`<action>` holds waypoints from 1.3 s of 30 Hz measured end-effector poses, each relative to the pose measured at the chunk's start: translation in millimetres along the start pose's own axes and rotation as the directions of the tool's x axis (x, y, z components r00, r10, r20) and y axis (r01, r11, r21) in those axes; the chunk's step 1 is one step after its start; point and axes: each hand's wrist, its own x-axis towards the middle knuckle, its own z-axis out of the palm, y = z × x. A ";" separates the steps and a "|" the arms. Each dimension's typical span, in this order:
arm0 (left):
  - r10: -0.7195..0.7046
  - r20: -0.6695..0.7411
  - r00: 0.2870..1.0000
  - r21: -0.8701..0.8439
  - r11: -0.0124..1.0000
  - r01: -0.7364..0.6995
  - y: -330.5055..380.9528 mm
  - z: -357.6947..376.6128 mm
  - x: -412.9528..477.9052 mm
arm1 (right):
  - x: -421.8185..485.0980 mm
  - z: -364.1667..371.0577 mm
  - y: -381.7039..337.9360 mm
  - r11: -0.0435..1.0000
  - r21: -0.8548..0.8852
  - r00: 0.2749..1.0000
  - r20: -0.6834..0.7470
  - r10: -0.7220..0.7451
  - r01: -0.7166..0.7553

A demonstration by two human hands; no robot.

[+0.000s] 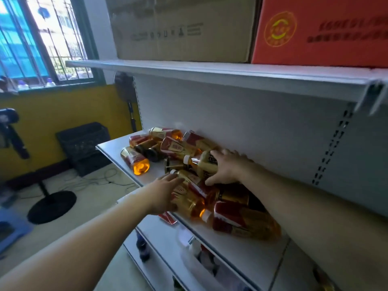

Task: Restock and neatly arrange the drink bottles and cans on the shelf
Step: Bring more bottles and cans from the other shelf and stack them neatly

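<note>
Lying jumbled on the white shelf (114, 147) at frame centre are amber bottles (135, 159); the right hand (228, 169) curls round the upper bottle (206, 163), while the left hand (163, 194) rests nearly straight-fingered on the lower bottle (190, 201).

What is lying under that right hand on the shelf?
The right hand grips a white-capped amber bottle lying on its side in a heap of fallen bottles. The hand and forearm hide most of its label and whatever lies beneath it.
</note>
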 end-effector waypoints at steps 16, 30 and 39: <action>0.538 0.004 0.843 -0.036 0.842 -0.538 -79.1 33.6 79.6 | 9.4 18.7 1.0 0.965 -0.116 0.944 -0.261 0.200 -0.236; 0.353 -0.032 0.935 -0.975 0.195 -0.107 -65.8 39.7 79.9 | -122.0 15.2 -76.4 0.665 0.711 0.598 -0.435 0.673 -0.230; 0.632 -0.043 0.774 -0.994 -0.107 0.033 74.7 5.7 -6.0 | -260.1 40.5 -56.9 0.171 0.954 0.331 -0.249 0.910 0.248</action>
